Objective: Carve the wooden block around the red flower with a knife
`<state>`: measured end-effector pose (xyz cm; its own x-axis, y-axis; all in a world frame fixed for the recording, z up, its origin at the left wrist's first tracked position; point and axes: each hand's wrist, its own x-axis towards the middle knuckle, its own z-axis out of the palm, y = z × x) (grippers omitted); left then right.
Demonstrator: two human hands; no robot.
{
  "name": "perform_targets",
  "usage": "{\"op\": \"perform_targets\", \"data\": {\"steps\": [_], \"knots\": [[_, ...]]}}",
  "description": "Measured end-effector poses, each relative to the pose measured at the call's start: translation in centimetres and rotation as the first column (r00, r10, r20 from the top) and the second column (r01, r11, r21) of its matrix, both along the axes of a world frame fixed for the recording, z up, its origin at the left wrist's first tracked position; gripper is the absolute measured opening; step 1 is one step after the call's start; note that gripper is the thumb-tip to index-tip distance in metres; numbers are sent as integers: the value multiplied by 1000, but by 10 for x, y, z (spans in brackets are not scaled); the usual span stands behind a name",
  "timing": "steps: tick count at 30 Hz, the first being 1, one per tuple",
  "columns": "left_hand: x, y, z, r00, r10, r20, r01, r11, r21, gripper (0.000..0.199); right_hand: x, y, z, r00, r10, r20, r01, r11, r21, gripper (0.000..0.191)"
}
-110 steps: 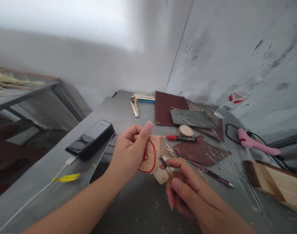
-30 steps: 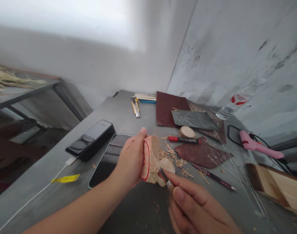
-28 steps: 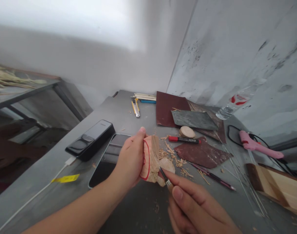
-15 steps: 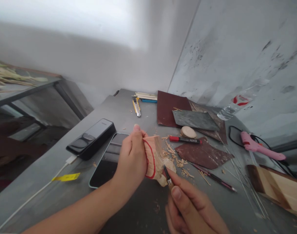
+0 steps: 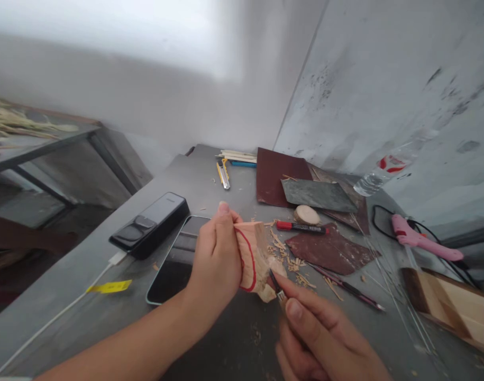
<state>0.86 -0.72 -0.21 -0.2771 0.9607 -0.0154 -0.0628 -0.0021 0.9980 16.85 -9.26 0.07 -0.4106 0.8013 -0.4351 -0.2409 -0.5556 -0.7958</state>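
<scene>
My left hand (image 5: 217, 254) is closed around a pale block of wood (image 5: 250, 256) that has a curved red line drawn on its face. The block's right side is rough and cut away. In my right hand (image 5: 321, 333) is a carving knife (image 5: 278, 292), its handle mostly hidden by the fingers. The dark blade points up and left, close beside the block's rough lower edge; whether it touches, I cannot tell. Wood shavings (image 5: 281, 246) lie just right of the block, and a pale rounded piece (image 5: 276, 267) shows behind the blade.
Left of my hands are a phone (image 5: 174, 270) and a black power bank (image 5: 150, 225) with a white cable. Beyond lie a yellow utility knife (image 5: 223, 174), a red marker (image 5: 301, 227), a wood disc (image 5: 307, 214) and dark sheets (image 5: 281, 180). A pink glue gun (image 5: 424, 239) and bottle (image 5: 388, 164) stand right.
My right hand and the knife have shifted slightly right and down, away from the block. The block has turned or moved a little; my left hand keeps its grip.
</scene>
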Motion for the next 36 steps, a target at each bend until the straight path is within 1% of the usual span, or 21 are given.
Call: {"op": "perform_targets", "data": {"steps": [2,6,8,11,13,14,16,18,19,20,21,22,24,26,28,30,32,33,34,35,36], "knots": [[1,0,-1,1000,10,-13,-10,1000,8,56,1,0,1,1000,9,11,-9,1000,-26,81],[1,0,-2,1000,-8,-19,8,1000,22,54,0,-1,3,966,-26,258,-10,991,136,85],[0,0,-2,999,-19,-32,20,1000,22,55,1,0,3,972,-7,236,-24,991,128,83],[-1,0,-2,998,-15,-56,16,1000,16,56,5,1,0,994,60,89,-63,997,34,78],[0,0,-3,998,-6,-61,7,1000,14,56,8,1,-2,993,72,96,-75,996,37,77],[0,0,-4,998,-4,-57,4,1000,15,56,9,1,-3,986,63,155,-75,994,78,76],[1,0,-6,999,-7,-36,7,1000,16,55,9,1,-5,934,-7,358,-92,962,258,68],[2,0,-7,1000,-16,-15,16,1000,7,54,7,1,-4,839,-128,528,-165,866,472,59],[2,-1,-7,1000,-22,-6,22,1000,0,54,7,2,-3,807,-171,565,-204,817,539,58],[2,-1,-7,1000,-23,-1,23,1000,-5,54,6,2,-2,801,-177,571,-222,799,559,57],[2,-1,-7,1000,-21,-1,21,1000,-7,54,5,2,-1,823,-143,549,-212,820,531,59],[1,-1,-7,1000,-15,-6,15,1000,-5,53,4,1,0,863,-86,499,-180,868,462,62],[0,-1,-7,1000,2,-31,-1,1000,8,53,4,0,2,943,17,332,-104,963,248,68],[0,-1,-7,998,8,-68,-6,1000,24,54,5,-1,2,982,42,182,-57,995,79,74],[-1,-1,-8,996,2,-89,1,999,35,55,6,-1,0,987,33,160,-43,997,60,74],[0,-1,-9,997,-4,-82,7,999,33,55,9,1,-3,958,29,285,-94,971,218,70],[0,-1,-9,998,-12,-69,13,1000,23,55,11,5,-5,879,-42,475,-201,870,449,65],[0,-2,-9,998,-14,-67,15,1000,19,55,11,6,-5,833,-94,546,-256,809,529,63],[1,-2,-9,997,-16,-71,18,1000,18,55,11,7,-5,803,-124,583,-294,769,568,61],[1,-2,-9,997,-20,-77,22,1000,20,55,11,7,-4,800,-119,588,-296,774,559,61],[2,-3,-9,996,-23,-83,25,999,23,55,10,6,-3,823,-81,562,-266,819,508,62]]}}
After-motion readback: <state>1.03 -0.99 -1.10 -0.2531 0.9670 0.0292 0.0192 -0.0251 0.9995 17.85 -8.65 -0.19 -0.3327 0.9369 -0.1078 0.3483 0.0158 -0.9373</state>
